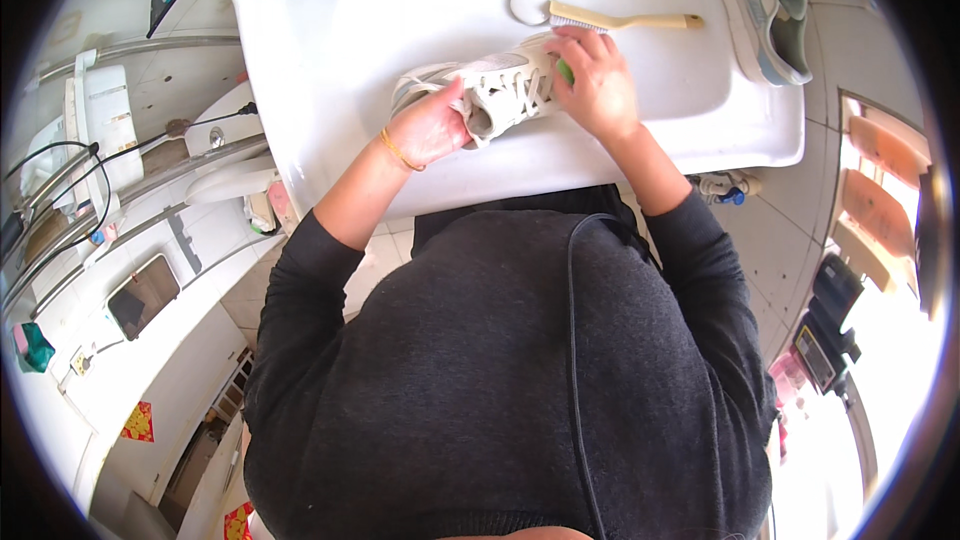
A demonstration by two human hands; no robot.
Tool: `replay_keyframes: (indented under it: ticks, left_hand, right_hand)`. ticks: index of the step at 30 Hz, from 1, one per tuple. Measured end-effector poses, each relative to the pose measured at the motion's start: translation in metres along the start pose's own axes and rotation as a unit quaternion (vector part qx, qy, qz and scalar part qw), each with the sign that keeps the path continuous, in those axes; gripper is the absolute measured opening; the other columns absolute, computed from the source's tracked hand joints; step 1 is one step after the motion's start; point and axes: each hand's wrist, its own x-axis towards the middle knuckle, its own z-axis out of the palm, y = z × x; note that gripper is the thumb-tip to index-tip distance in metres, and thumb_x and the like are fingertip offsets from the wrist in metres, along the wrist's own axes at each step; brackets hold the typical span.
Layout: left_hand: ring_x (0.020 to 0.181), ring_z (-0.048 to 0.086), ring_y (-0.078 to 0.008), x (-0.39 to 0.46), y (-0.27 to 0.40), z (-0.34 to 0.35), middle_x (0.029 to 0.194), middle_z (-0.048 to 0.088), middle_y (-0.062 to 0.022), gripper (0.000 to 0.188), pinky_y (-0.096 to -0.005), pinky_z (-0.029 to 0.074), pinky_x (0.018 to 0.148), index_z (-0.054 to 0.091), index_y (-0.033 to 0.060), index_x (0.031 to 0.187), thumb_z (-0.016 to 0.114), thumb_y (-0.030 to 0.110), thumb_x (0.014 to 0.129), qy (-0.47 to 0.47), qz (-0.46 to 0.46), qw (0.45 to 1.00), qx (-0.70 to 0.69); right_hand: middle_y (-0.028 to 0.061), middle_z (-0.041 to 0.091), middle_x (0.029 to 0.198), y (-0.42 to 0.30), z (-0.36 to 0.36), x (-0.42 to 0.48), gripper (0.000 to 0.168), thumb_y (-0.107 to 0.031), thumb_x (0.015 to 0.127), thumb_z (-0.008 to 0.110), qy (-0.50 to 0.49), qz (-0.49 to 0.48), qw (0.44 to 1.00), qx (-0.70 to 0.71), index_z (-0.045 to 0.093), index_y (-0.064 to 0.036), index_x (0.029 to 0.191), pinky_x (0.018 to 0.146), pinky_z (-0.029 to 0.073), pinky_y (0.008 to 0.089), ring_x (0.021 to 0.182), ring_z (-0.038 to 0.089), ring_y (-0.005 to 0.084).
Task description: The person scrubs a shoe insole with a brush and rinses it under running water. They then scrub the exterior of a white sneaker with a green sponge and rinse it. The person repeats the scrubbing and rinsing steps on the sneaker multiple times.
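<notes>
A white lace-up sneaker (pixel 510 82) lies tilted over the near side of a white ceramic sink (pixel 315 112). My left hand (pixel 431 124) grips it near the ankle opening, thumb on top. At the toe end, my right hand (pixel 600 82) holds a small green object (pixel 565 72), mostly hidden by the fingers; its kind cannot be told. Just beyond that hand lies a scrub brush (pixel 626 19) with a pale yellow handle and white bristles facing down. Its head touches or overlaps a round white disc (pixel 531 6), perhaps a drain cover, on the sink's floor.
Another white and grey-blue sneaker (pixel 769 22) rests on the sink's right rim. The sink's raised near rim runs between the basin and my body. Metal rails and a black cable (pixel 142 142) are at the left. A dark cord hangs down my front.
</notes>
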Motion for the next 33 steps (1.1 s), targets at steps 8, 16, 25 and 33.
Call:
replay_keyframes:
  ticks: [8,16,25,33]
  left_hand:
    - [0.104,0.054,-0.0180,0.029,-0.011,-0.024,0.113,0.056,-0.0095,0.037,-0.0311,0.042,0.088,0.051,0.0005,0.116,0.047,0.016,0.083,0.117,-0.015,0.993,-0.007]
    - [0.110,0.051,-0.0222,0.038,0.011,0.012,0.115,0.056,-0.0076,0.055,-0.0390,0.036,0.097,0.050,0.0070,0.116,0.045,0.053,0.086,0.109,-0.007,0.982,-0.155]
    - [0.115,0.046,-0.0214,0.046,0.005,0.014,0.122,0.049,-0.0077,0.059,-0.0371,0.036,0.099,0.044,0.0065,0.121,0.044,0.055,0.087,0.102,0.068,0.987,-0.108]
    - [0.118,0.043,-0.0223,0.051,-0.002,0.008,0.126,0.046,-0.0086,0.061,-0.0397,0.033,0.102,0.039,0.0079,0.127,0.041,0.055,0.088,0.062,0.047,0.983,-0.165]
  right_hand:
    - [0.0108,0.054,0.116,0.008,0.022,-0.001,0.034,-0.007,0.072,0.060,0.033,0.135,0.990,0.033,0.061,-0.012,0.105,0.087,0.043,0.0390,0.098,0.050,0.0329]
    - [0.0106,0.048,0.125,-0.037,0.064,0.009,0.034,-0.011,0.071,0.060,0.063,0.014,0.994,0.090,0.061,-0.018,0.104,0.089,0.036,0.0494,0.111,0.044,0.0340]
    - [0.0140,0.057,0.112,-0.043,0.052,0.017,0.032,-0.025,0.076,0.060,0.043,-0.087,0.983,0.154,0.058,-0.010,0.104,0.095,0.032,0.0461,0.106,0.052,0.0304]
    - [0.0146,0.056,0.093,-0.048,0.047,0.023,0.043,-0.040,0.071,0.063,0.045,-0.021,0.982,0.182,0.052,-0.003,0.090,0.089,0.039,0.0451,0.090,0.053,0.0357]
